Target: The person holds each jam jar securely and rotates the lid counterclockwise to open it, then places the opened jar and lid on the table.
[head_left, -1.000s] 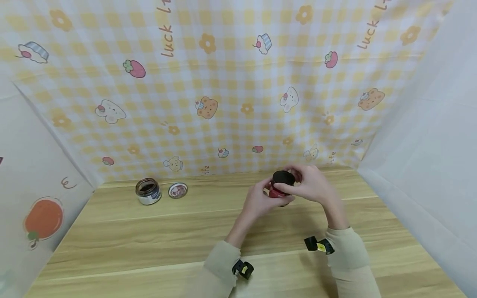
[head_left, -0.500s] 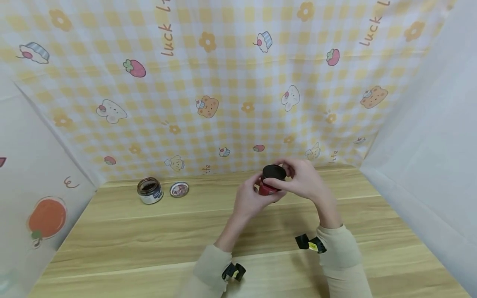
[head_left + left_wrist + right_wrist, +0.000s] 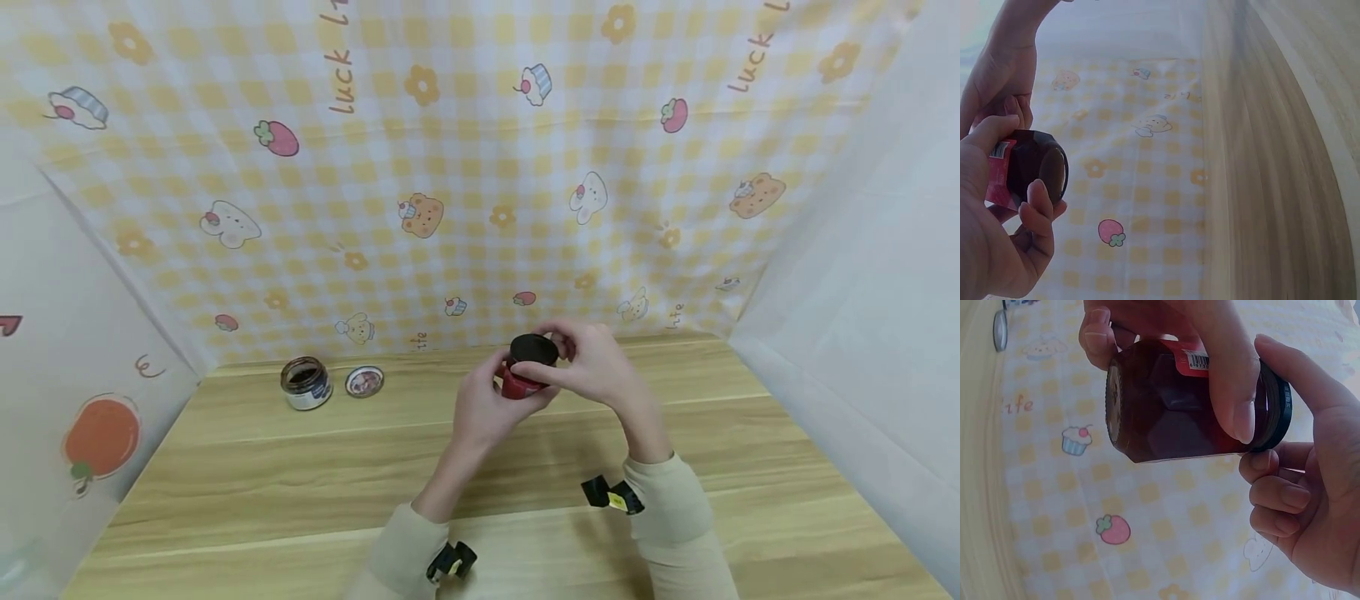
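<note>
Shows a jar (image 3: 519,387) clasped in the left hand (image 3: 483,408) and held up off the desk (image 3: 300,483), slightly right of centre in the head view, before the checked cloth (image 3: 465,167). Grips the jar's body with curled left fingers, leaving part of a red label (image 3: 1184,359) in sight. Pinches the dark lid (image 3: 534,348) of the same jar between right thumb and fingers, with the right hand (image 3: 592,362) set at the lid end.

Stands, by judgement, partway through work on this lid: seated on the jar as far as visible, with either loosening or tightening probably left to finish. Cannot tell the direction of any turn. Appears to have one container already uncovered: see the open jar (image 3: 306,385), upright at the back left of the desk, and the loose lid (image 3: 364,382), flat just beside it.

Note a dark red-brown colour through the held jar's faceted glass; cannot judge the fill level. Note in the open jar a dark interior with brown smears round the inner rim, above a white label (image 3: 307,400) with blue on it; cannot make out the depth or amount of any contents. Compare the loose lid, marked with a pinkish pattern on its upward face.
</note>
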Demonstrator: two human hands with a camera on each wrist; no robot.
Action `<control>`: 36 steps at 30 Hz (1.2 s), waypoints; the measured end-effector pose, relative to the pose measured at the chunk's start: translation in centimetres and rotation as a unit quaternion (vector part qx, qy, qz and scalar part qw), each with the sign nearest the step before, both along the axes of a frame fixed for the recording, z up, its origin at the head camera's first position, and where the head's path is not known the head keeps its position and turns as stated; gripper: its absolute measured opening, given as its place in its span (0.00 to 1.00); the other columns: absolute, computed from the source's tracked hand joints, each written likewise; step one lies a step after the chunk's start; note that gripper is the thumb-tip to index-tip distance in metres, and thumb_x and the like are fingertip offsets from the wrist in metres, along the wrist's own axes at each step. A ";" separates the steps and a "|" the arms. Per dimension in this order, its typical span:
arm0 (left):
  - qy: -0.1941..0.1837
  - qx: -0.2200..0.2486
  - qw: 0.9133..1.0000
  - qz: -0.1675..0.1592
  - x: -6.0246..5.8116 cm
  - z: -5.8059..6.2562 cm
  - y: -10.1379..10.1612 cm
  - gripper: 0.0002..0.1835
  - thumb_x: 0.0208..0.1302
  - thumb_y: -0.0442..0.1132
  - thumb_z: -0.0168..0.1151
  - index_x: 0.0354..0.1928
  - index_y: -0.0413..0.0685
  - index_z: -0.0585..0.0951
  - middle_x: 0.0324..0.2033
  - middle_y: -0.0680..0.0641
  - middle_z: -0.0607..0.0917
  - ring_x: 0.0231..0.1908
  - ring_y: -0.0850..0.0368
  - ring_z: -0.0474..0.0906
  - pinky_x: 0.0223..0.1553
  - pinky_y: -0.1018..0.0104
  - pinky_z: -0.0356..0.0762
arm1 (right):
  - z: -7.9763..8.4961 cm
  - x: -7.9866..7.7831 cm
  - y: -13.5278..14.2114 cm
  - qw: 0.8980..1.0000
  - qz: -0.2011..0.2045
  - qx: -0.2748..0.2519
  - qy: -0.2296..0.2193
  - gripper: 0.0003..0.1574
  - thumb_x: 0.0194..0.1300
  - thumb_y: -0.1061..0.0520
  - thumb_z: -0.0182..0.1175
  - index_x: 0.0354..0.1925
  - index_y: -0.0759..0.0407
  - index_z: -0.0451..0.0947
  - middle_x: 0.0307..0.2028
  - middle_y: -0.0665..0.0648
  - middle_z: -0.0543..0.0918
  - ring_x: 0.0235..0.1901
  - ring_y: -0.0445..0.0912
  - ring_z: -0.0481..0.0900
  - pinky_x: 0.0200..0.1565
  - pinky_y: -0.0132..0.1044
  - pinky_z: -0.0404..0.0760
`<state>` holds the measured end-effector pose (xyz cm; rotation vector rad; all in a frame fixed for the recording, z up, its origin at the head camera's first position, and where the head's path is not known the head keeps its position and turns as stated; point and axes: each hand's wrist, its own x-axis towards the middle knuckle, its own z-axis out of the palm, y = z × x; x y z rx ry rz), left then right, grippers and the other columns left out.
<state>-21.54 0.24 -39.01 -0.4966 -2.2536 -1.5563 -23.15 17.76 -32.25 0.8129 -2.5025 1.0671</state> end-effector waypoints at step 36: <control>-0.089 0.062 0.987 -0.122 0.8 0.1 -4.0 0.23 0.49 0.42 0.82 0.49 0.58 0.86 0.35 0.50 0.83 0.15 0.58 0.74 0.22 0.67 0.77 | -1.3 0.2 -2.2 0.992 0.083 -0.023 0.087 0.22 0.51 0.49 0.79 0.41 0.56 0.84 0.17 0.46 0.64 0.18 0.37 0.58 0.22 0.31 0.59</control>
